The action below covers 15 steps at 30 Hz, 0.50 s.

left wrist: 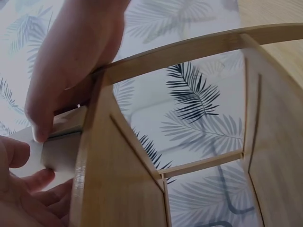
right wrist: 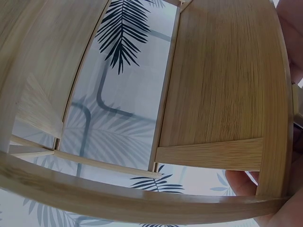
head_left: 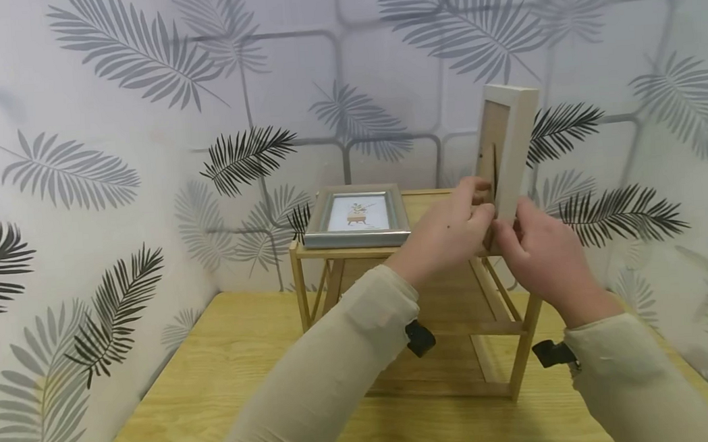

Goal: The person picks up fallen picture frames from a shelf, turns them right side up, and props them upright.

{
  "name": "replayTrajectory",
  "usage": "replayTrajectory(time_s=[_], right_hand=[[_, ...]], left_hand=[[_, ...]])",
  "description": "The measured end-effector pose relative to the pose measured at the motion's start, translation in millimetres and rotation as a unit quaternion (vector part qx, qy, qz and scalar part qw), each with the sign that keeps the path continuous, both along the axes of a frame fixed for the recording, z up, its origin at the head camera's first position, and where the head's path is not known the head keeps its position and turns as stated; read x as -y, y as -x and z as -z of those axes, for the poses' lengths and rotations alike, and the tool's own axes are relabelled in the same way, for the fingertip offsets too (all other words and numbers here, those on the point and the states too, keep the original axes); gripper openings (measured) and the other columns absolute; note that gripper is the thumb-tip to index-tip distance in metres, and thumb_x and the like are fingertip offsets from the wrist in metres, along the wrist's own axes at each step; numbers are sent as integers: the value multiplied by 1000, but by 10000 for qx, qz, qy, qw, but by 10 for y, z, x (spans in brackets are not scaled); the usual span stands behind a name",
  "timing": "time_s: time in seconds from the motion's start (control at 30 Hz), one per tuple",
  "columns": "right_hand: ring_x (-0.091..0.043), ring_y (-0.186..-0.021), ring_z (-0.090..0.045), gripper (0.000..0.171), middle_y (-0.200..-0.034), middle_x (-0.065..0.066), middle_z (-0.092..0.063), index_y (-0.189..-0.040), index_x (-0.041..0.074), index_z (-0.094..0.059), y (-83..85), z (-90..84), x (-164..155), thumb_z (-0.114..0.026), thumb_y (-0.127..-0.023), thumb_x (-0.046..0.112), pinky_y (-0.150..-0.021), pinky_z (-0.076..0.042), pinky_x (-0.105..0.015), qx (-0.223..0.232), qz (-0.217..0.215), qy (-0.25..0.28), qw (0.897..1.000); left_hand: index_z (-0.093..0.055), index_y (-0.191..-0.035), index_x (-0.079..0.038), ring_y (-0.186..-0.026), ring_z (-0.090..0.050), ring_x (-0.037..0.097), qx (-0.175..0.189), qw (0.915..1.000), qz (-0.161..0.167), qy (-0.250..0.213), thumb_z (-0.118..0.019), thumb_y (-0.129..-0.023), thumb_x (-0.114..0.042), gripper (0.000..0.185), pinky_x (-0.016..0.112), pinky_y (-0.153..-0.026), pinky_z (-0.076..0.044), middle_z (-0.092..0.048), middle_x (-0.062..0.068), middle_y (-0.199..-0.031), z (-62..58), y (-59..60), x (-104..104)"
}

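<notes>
A silver picture frame [head_left: 356, 216] lies flat at the left edge of the bamboo shelf's [head_left: 523, 352] top, with bare top between it and the hands. The left hand [head_left: 452, 232] and right hand [head_left: 538, 250] both pinch the lower end of a white picture frame [head_left: 514, 147], held upright over the shelf's right edge. The shelf stands at the desk's [head_left: 229, 364] back edge.

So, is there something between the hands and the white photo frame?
Nothing visible: the left hand and the right hand both already grip the lower end of the white photo frame, upright on the bamboo shelf.
</notes>
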State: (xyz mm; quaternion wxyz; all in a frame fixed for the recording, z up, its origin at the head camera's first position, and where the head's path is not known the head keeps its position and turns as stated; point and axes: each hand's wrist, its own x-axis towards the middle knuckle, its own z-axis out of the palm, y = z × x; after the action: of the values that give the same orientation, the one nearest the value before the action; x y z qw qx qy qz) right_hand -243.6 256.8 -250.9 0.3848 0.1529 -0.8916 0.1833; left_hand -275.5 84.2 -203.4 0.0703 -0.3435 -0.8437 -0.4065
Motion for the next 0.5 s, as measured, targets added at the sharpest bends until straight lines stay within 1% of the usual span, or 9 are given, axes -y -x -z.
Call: replayTrajectory(time_s=[0.03, 0.1, 0.23, 0.33, 0.5], right_hand=[[-20, -49, -38, 33, -66, -6, -46, -84, 8, -43, 0, -2, 0, -42, -104, 35, -45, -30, -35, 19, 26, 6, 10000], [-20, -48, -38, 32, -65, -6, -45, -84, 8, -43, 0, -3, -2, -43, -104, 34, -44, -30, -35, 57, 57, 27, 10000], [-19, -49, -38, 30, -66, -6, -46, -84, 9, -43, 3, -2, -5, -45, -103, 32, -45, -31, -35, 59, 45, 34, 10000], [-19, -49, -39, 29, -66, -6, -47, -84, 8, -44, -1, -2, 3, -46, -102, 31, -45, -32, -35, 38, 29, 45, 10000], [-19, -47, -38, 29, -64, -5, -47, -83, 9, -44, 9, 2, 3, -46, -102, 31, -44, -32, -35, -73, 43, 17, 10000]], left_hand=[[-41, -150, -21, -125, -56, 11, 56, 10000, -13, -44, -40, -109, -35, 44, 30, -99, -47, -56, -4, -144, -30, 13, -14], [-43, -149, -20, -127, -55, 12, 122, 9998, -53, -114, -40, -109, -37, 44, 31, -100, -46, -56, -2, -143, -87, 43, -42], [-44, -148, -19, -126, -55, 11, 50, 9997, -220, -48, -36, -111, -38, 43, 30, -101, -45, -58, -1, -141, -177, 94, -87], [-42, -150, -19, -128, -53, 10, 7, 9994, -338, 59, -33, -111, -40, 44, 30, -102, -44, -55, -3, -143, -216, 123, -111], [-38, -153, -20, -133, -49, 10, -20, 9985, -502, 234, -33, -110, -43, 49, 29, -106, -41, -52, -4, -147, -269, 185, -159]])
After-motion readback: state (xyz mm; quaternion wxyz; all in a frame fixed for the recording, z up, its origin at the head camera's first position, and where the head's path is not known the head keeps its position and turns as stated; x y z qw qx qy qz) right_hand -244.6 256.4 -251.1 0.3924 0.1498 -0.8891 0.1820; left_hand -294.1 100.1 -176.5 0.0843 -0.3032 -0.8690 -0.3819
